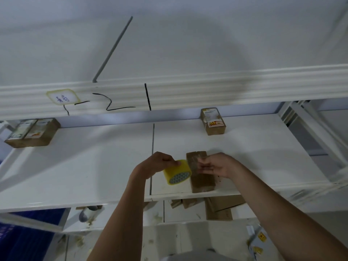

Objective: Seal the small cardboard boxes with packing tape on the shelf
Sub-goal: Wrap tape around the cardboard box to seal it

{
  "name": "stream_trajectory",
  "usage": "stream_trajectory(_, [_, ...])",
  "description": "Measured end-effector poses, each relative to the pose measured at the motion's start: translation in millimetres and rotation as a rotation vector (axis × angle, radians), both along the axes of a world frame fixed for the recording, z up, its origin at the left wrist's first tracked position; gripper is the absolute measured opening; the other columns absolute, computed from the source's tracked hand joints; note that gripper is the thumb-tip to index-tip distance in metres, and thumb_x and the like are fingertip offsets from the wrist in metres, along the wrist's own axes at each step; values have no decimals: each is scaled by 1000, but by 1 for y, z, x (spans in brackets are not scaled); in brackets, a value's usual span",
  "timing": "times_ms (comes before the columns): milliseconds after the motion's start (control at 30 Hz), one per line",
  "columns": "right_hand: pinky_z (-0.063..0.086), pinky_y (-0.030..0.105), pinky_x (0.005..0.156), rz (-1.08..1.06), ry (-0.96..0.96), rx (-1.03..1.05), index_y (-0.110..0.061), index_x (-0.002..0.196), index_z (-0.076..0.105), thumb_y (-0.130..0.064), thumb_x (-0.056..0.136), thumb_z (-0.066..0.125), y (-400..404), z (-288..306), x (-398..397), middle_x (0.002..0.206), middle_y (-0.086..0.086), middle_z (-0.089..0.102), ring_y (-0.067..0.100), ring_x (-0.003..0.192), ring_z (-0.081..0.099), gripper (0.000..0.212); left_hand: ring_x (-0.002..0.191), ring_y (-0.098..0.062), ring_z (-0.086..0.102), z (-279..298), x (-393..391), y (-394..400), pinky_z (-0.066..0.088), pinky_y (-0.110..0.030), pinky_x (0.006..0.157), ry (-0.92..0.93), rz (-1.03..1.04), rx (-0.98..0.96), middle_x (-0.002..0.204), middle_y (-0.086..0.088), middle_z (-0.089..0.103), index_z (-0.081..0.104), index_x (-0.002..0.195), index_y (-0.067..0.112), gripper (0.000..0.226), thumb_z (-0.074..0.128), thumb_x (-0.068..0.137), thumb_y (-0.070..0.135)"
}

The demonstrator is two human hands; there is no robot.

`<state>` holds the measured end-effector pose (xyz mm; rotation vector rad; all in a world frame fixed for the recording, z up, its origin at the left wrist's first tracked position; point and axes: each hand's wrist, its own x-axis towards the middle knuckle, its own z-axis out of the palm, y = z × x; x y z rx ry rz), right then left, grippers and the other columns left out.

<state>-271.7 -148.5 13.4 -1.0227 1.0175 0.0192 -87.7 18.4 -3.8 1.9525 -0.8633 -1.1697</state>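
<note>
Two hands work at the front edge of the white shelf (pixel 94 166), right of its centre seam. Our left hand (pixel 160 162) has its fingers clamped on a yellow-tinted roll of packing tape (pixel 177 172), held just beside the small cardboard box (pixel 199 172) we are sealing. Our right hand (pixel 218 166) rests on the box top with the fingers together, seemingly pinching the free tape end against the cardboard, though blur hides the strip itself. The box lies near the front edge, long side running away from us. It looks light and fairly stiff, so we judge it will slide under a pull unless pressed down; best held flat across the top. The tape is thin, clingy and prone to folding on itself. Another labelled box (pixel 213 122) sits at the back edge, and a box pair (pixel 32 132) at the back left corner.
</note>
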Motion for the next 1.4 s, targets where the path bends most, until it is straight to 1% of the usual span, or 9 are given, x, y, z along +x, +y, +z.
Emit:
stream_trajectory(167, [58,50,90,-15,72,-120,11,99,66,1,83,75,-4,-8,1,93,22,70,33,90,71,20,86,-18,61,0,-3,-18,48,-28,76,-82,36,46,89,-5,67,77,87,10,29,80,81,38])
stream_trajectory(367, [58,56,87,-18,176,-226,11,98,67,-8,83,79,-12,-16,0,85,21,74,33,79,75,27,80,-17,60,-4,-8,-41,47,-26,70,-168,67,135,83,-2,64,73,81,14,33,81,78,46])
stream_trajectory(500, [61,51,80,-42,209,-259,13,99,66,1,88,71,-15,-19,-3,95,28,72,32,77,73,17,84,-19,63,-2,-7,-52,49,-28,72,-281,-11,199,87,-2,66,73,83,17,37,77,78,53])
stream_trajectory(567, [62,49,80,-51,201,-271,10,97,67,-2,88,73,-18,-20,-5,97,26,72,31,81,74,16,76,-14,64,-4,-5,-52,49,-25,64,-375,-20,239,83,0,68,72,80,19,40,76,76,59])
stream_trajectory(733, [61,48,82,-25,222,-342,7,94,69,-14,85,78,-23,-14,-4,88,19,75,29,79,76,24,63,-10,61,-11,-8,-49,47,-23,58,-449,-17,318,71,3,65,66,68,21,51,72,70,71])
stream_trajectory(867, [62,46,81,-8,297,-370,7,91,69,-6,85,76,-22,-15,-9,84,21,74,33,81,75,16,66,-12,63,-14,-12,-51,49,-26,61,-485,-15,346,73,5,65,62,67,25,55,69,63,79])
stream_trajectory(967, [63,42,74,-24,333,-391,7,89,72,1,83,76,-25,-20,-12,79,19,75,29,73,75,10,67,-14,65,-14,-16,-52,51,-27,61,-504,-30,357,73,4,66,60,68,25,55,71,59,78])
stream_trajectory(1200, [64,40,69,12,390,-517,3,80,74,-6,80,79,-26,-25,-12,73,14,75,26,71,75,10,77,-22,68,-15,-26,-59,59,-36,73,-521,-60,405,86,-3,69,68,94,17,76,69,48,78])
stream_trajectory(1400, [63,48,71,29,411,-541,3,81,76,-4,80,77,-25,-27,-12,75,14,75,29,75,75,7,82,-24,68,-17,-29,-61,57,-34,71,-547,-47,437,93,-5,69,68,104,16,73,74,59,73])
